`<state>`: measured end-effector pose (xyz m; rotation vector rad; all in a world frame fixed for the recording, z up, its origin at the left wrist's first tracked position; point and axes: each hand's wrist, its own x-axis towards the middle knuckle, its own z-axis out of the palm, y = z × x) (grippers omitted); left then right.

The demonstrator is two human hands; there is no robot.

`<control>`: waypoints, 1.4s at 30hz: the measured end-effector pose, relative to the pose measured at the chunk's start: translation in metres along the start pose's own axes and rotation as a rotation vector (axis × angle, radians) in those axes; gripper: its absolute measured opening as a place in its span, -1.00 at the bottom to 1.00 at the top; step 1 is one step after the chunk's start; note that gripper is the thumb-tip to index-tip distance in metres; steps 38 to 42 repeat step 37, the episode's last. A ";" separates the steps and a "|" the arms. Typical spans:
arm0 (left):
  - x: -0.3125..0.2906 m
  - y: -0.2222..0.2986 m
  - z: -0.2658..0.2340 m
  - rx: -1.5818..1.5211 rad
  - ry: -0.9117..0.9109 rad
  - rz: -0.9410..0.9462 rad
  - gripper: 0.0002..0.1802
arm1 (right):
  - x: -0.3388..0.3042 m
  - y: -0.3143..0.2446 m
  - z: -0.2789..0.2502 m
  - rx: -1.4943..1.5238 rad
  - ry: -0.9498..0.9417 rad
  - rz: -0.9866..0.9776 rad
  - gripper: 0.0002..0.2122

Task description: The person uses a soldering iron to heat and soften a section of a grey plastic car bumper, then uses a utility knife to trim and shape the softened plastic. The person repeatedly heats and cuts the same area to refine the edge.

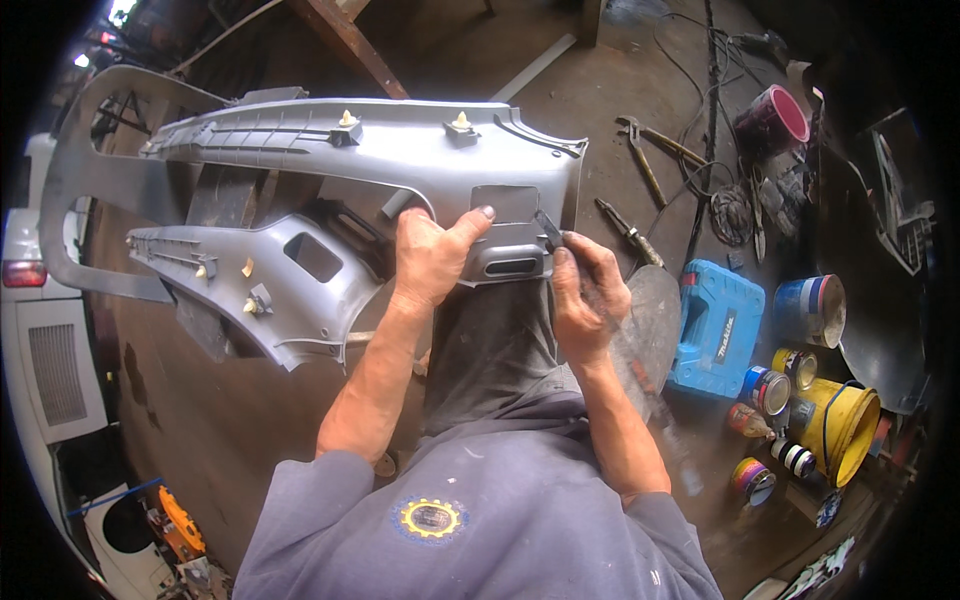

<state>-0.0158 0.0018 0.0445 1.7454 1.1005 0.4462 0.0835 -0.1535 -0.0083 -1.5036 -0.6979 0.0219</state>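
Observation:
A long silver-grey car trim panel (400,140) lies across in front of me, with a rectangular recess and a slotted end piece near its right end. My left hand (430,250) is closed over its near edge, thumb pressed on top beside the recess and fingers mostly hidden. Pinched in my right hand (590,295) is a small dark flat strip (548,229), its tip against the panel by the recess. What the strip is exactly I cannot tell. A second, shorter silver-grey trim panel (265,270) with a square opening lies left of my left forearm.
On the floor at right are a blue tool case (715,325), several paint cans, a yellow bucket (840,425) and a pink-rimmed bucket (775,118). Pliers (640,160) and loose cables lie farther off. A large grey frame-like part (70,190) and a white vehicle (50,370) are at left.

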 end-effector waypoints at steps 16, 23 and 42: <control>-0.001 -0.008 0.027 -0.217 0.224 0.216 -0.73 | 0.004 0.003 0.010 -0.117 -0.032 -0.186 -0.78; 0.010 -0.025 0.030 -0.387 0.151 0.344 -0.74 | 0.010 0.020 -0.003 0.094 -0.132 0.018 -0.89; 0.015 -0.031 0.021 -0.234 0.085 0.253 -0.72 | 0.008 0.021 -0.012 0.262 -0.135 0.116 -0.66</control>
